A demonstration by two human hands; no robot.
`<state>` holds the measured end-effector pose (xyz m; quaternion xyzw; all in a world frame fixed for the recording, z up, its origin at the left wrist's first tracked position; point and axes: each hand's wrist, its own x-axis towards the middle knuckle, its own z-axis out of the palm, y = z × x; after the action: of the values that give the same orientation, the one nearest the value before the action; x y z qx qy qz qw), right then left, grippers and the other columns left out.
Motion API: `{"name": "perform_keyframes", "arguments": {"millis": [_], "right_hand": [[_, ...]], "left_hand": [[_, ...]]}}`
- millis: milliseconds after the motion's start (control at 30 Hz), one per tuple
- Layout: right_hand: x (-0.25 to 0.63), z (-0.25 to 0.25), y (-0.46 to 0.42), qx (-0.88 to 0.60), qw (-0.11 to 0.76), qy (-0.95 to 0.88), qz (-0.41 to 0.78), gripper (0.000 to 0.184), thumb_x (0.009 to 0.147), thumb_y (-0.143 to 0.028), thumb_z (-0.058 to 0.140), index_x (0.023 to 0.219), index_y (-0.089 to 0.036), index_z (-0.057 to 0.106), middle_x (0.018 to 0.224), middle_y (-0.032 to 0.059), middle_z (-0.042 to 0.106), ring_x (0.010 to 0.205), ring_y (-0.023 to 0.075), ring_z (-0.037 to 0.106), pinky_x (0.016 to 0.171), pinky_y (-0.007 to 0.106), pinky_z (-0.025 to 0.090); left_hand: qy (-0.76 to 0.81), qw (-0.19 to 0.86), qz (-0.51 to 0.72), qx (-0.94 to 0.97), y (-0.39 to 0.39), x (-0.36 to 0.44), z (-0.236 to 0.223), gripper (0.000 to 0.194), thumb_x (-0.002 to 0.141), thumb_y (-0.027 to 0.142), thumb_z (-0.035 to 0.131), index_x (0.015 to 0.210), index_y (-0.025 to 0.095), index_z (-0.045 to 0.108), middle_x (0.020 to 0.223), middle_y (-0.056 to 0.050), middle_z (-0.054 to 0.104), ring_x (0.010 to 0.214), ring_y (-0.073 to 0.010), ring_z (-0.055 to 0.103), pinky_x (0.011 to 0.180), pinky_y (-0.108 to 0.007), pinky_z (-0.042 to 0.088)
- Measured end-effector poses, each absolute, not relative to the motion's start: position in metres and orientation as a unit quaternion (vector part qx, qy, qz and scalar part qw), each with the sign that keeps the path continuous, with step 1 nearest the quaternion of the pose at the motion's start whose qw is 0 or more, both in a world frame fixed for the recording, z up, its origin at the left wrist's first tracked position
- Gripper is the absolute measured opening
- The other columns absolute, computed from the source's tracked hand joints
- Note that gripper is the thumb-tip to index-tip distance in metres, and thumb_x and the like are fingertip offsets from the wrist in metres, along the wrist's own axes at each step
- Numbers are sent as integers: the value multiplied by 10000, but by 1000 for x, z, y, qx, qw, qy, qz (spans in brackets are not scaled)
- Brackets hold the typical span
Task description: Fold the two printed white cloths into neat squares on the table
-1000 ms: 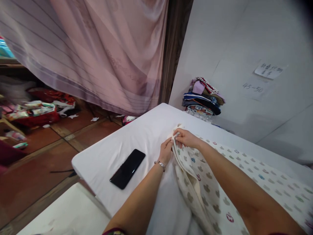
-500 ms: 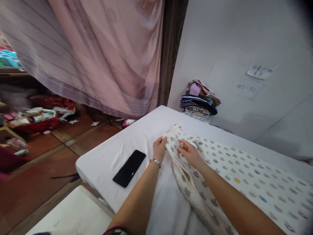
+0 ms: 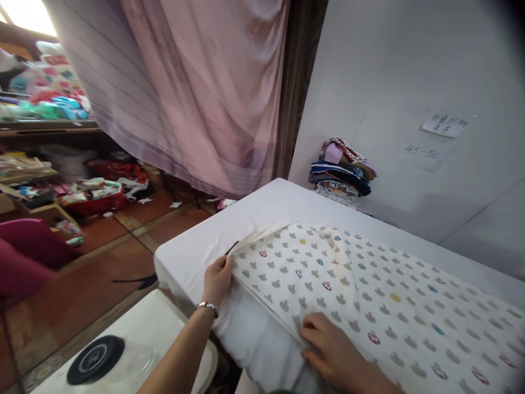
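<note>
A cream cloth printed with small grey and coloured shapes (image 3: 348, 284) lies spread over a white padded table (image 3: 262, 208). My left hand (image 3: 218, 278), with a bracelet at the wrist, pinches the cloth's left corner near the table's end. My right hand (image 3: 334, 350) grips the cloth's near edge at the front of the table. A thin black sliver (image 3: 232, 247) peeks out from under the cloth's left edge; the rest of that object is covered.
A stack of folded clothes (image 3: 342, 169) sits at the far end against the white wall. A pink curtain (image 3: 197, 93) hangs behind. A white appliance with a black round disc (image 3: 95, 358) stands below left. Clutter lies on the tiled floor (image 3: 98, 189) at left.
Both hands drew the cloth apart and spread it flat over the table. The left hand moved left and nearer, the right hand nearer. The cloth now covers the black phone.
</note>
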<state>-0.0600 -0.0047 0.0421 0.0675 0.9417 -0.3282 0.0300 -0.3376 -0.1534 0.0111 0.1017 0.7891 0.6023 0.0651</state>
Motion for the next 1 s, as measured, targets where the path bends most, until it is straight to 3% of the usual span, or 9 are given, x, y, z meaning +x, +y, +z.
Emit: {"name": "perform_keyframes", "arguments": {"millis": [67, 167, 267, 400, 500, 733, 1000], "right_hand": [[-69, 47, 1, 60, 33, 945, -318, 110, 784, -285, 529, 828, -248, 622, 969, 39, 559, 897, 191, 535, 781, 315, 447], [-92, 58, 29, 75, 3, 942, -327, 198, 834, -290, 451, 744, -229, 616, 868, 33, 574, 833, 174, 546, 744, 305, 446], [-136, 68, 73, 157, -55, 916, -364, 221, 847, -324, 439, 804, -220, 629, 823, 32, 607, 772, 167, 569, 724, 308, 465], [-210, 77, 124, 345, -79, 794, -495, 160, 837, -269, 463, 890, -176, 582, 877, 60, 636, 678, 129, 599, 538, 224, 481], [-257, 78, 144, 397, -44, 735, -549, 165, 871, -304, 447, 884, -162, 529, 873, 77, 638, 618, 102, 608, 520, 206, 506], [-306, 68, 173, 443, 54, 729, -519, 185, 864, -290, 493, 748, -146, 496, 534, -3, 537, 452, 91, 548, 487, 212, 514], [-332, 106, 199, 403, 176, 813, -383, 118, 649, -172, 694, 666, -104, 600, 451, 12, 535, 401, 118, 496, 414, 242, 447]], "left_hand": [[800, 36, 583, 138, -153, -331, 9, 322, 734, 447, 543, 808, 174, 696, 557, 13, 595, 529, -127, 498, 487, -207, 360], [786, -12, 579, 216, -145, -316, 11, 289, 763, 408, 528, 874, 195, 688, 682, -5, 648, 605, -142, 543, 565, -220, 406], [775, -46, 519, 358, -140, -295, 9, 227, 800, 311, 492, 903, 210, 668, 701, -17, 638, 627, -141, 561, 618, -230, 422], [723, -55, 406, 556, -139, -272, 2, 232, 816, 193, 442, 970, 211, 615, 660, -19, 605, 594, -136, 551, 579, -234, 399], [696, -61, 367, 614, -142, -266, 2, 223, 807, 176, 457, 992, 216, 575, 677, -27, 609, 595, -146, 553, 557, -249, 383], [630, 11, 346, 695, -142, -264, 7, 214, 806, 246, 439, 1003, 283, 511, 684, -24, 621, 585, -176, 565, 545, -307, 402], [580, 20, 387, 716, -135, -265, -9, 239, 822, 293, 418, 1049, 329, 486, 601, -19, 597, 504, -198, 553, 448, -338, 370]]}}
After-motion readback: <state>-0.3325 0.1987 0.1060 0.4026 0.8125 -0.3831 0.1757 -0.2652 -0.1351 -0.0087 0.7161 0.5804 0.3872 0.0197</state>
